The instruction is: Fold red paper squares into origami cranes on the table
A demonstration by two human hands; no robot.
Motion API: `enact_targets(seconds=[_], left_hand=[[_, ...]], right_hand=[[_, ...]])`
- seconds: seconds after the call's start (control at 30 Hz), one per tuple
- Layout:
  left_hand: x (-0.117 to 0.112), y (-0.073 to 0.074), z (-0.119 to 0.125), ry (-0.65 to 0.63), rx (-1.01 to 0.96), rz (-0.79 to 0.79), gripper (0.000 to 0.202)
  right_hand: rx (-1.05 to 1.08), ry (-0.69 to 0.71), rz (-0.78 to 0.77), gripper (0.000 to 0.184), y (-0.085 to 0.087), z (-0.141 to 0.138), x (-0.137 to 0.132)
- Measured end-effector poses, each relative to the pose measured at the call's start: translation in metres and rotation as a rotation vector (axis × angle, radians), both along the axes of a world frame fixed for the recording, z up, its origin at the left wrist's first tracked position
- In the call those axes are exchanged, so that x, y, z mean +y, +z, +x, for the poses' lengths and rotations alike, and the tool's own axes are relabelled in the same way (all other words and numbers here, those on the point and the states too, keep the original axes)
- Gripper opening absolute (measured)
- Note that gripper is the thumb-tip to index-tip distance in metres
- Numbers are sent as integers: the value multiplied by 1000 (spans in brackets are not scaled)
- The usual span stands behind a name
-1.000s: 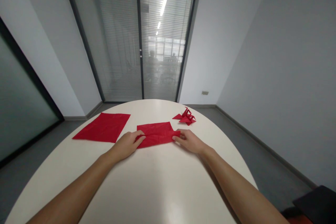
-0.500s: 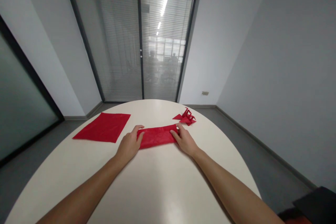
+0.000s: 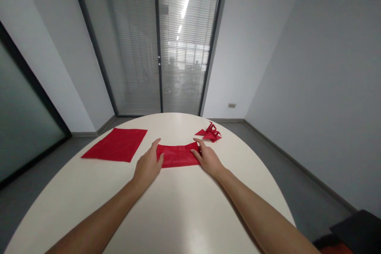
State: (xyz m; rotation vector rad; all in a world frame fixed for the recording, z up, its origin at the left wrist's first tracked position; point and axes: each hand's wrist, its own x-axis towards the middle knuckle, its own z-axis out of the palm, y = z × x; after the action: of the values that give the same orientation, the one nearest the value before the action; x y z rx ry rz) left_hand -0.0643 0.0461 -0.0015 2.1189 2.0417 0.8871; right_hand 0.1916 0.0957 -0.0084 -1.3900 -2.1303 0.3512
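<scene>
A folded strip of red paper lies crosswise near the middle of the white round table, its back edge creased and raised toward the right. My left hand is at its left end, thumb over the paper and index finger stretched past the back edge. At the right end, my right hand grips the paper, thumb on top and index finger at the raised back corner. The remaining fingers of both hands are mostly hidden.
To the left lies a flat red paper sheet. Folded red paper figures stand close together at the back right. The white table has a curved edge. Beyond are glass panels with blinds, and a dark object is at lower right.
The strip's near edge lies straighter across, and its back right corner has bent up. My left index finger has straightened; my right index finger has moved left along the back edge.
</scene>
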Motion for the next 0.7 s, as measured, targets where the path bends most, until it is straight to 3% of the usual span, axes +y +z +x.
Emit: enact_targets(seconds=[0.13,0.2,0.33,0.5,0.63,0.7], left_hand=[[-7,5,10,-105,103,221,49],[-11,6,17,-192,167,255,45],[-12,-5,26,-328,157,105,52],[-8,-23,24,-283,186,-72,57],[-9,-22,24,-249,245,-73,56],[-11,-20,24,-254,272,-75,56]], right_hand=[[-53,11,6,53,2,0,-1],[-50,13,-1,54,2,-1,-2],[-28,6,-16,54,0,-2,-3],[-59,5,45,48,5,-6,-4],[-167,40,217,42,16,-20,-21],[-192,139,204,46,18,-31,-33]])
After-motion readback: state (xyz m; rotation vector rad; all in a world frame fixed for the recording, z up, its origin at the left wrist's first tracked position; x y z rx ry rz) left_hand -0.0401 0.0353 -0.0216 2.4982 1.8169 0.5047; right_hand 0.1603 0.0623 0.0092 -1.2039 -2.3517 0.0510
